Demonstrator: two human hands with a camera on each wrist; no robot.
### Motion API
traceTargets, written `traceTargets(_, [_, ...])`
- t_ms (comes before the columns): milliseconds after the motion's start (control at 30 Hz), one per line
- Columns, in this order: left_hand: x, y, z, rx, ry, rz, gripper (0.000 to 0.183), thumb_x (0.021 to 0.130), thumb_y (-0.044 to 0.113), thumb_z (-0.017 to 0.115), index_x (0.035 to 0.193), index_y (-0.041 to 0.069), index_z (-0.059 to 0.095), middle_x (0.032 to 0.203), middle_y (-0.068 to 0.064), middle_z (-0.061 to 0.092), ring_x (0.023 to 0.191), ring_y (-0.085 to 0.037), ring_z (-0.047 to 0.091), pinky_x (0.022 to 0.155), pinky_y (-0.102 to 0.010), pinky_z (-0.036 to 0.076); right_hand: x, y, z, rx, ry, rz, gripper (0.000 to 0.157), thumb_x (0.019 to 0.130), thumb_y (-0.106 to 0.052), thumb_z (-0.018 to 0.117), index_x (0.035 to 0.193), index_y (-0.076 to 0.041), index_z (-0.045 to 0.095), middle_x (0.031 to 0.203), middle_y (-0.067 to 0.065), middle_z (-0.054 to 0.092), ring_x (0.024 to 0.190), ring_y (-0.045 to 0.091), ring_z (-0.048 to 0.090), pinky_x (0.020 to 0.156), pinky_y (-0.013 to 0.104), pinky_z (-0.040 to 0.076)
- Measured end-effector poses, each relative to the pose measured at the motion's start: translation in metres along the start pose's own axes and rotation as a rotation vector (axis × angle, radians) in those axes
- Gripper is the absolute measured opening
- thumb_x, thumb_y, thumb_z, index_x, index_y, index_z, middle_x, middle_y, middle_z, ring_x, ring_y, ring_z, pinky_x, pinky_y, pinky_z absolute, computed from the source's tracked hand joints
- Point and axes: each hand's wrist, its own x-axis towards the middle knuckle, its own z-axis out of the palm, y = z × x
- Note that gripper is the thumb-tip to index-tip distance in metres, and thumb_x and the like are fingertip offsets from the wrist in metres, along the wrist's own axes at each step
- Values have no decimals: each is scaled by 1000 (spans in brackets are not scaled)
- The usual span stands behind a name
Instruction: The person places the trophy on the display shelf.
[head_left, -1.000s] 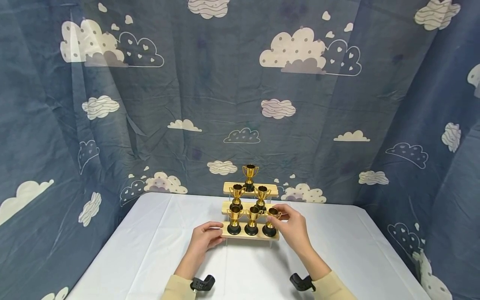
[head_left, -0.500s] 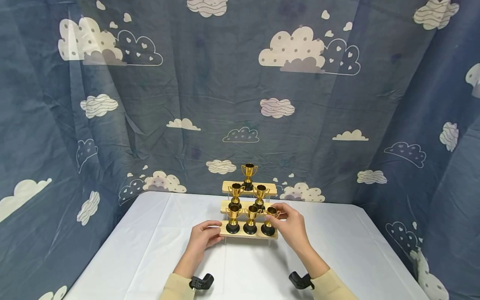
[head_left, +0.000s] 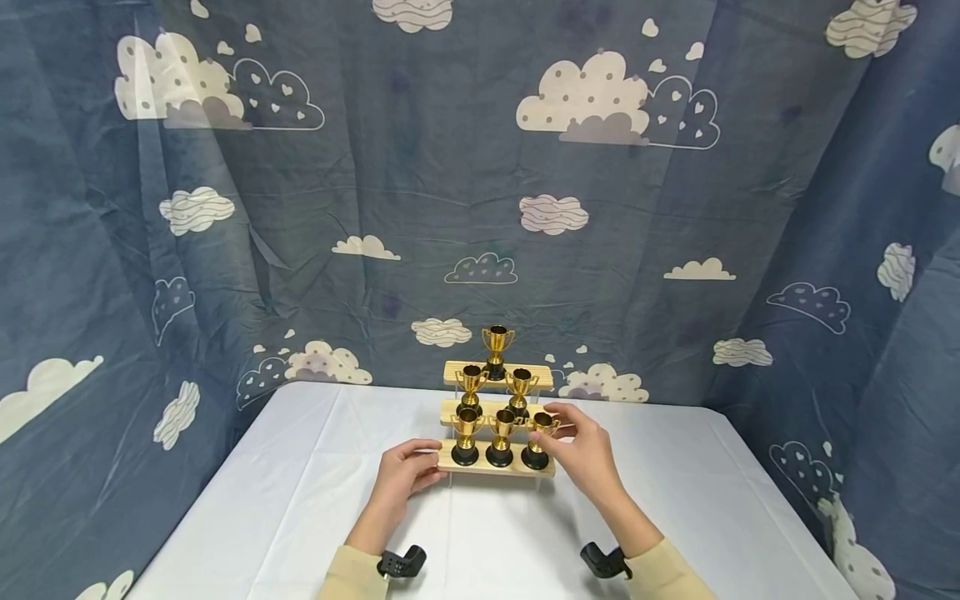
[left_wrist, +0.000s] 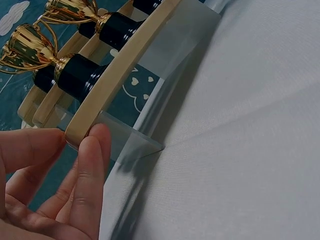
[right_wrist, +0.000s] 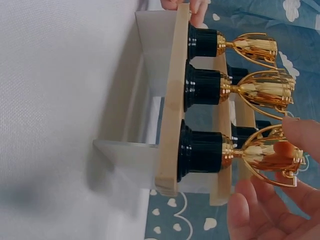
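A three-tier wooden display stand (head_left: 450, 468) bears small gold trophy cups on black bases, all upright. Three stand on the lowest plank, two on the middle one and a single trophy (head_left: 497, 343) on top. My left hand (head_left: 401, 479) pinches the left end of the lowest plank (left_wrist: 112, 82) between thumb and fingers. With my right hand (head_left: 588, 457) I hold the cup of the front right trophy (right_wrist: 200, 152), whose base rests on the plank. Beside it stand the front middle trophy (head_left: 499, 453) and the front left trophy (head_left: 465, 452).
The stand's clear side supports (right_wrist: 132, 162) rest on a white-covered table (head_left: 285, 500). A dark blue cloth (head_left: 435, 183) with cloud prints hangs behind and at both sides. Black wrist cameras are strapped near both beige sleeves (head_left: 352, 575).
The head view has shifted very slightly. Both hands keep their hold on the plank and the front right trophy, and the trophies stay in their places.
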Motion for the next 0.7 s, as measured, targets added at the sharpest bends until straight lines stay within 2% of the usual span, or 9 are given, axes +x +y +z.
traceTargets(267, [1, 1, -2, 5, 0, 2, 37, 86, -2, 69, 123, -6, 66, 95, -21, 70, 74, -24, 73, 73, -34, 63, 0, -5, -7, 3, -15, 3, 57, 78, -35, 88, 128, -21, 66, 111, 0, 69, 93, 19, 68, 74, 36, 58])
traceTargets(500, [-1, 3, -5, 63, 7, -9, 48, 87, -1, 71, 132, -7, 57, 99, -26, 71, 76, -25, 72, 75, -36, 63, -3, -3, -16, -32, -3, 6, 55, 79, -33, 88, 128, -20, 67, 107, 1, 69, 93, 21, 68, 74, 36, 57])
traceTargets(700, [-6, 11, -9, 147, 51, 28, 45, 86, 2, 72, 128, -7, 60, 98, -25, 71, 76, -27, 73, 73, -36, 63, -5, -3, -23, -48, -7, 5, 55, 79, -33, 87, 128, -21, 66, 109, 4, 69, 97, 25, 67, 74, 36, 58])
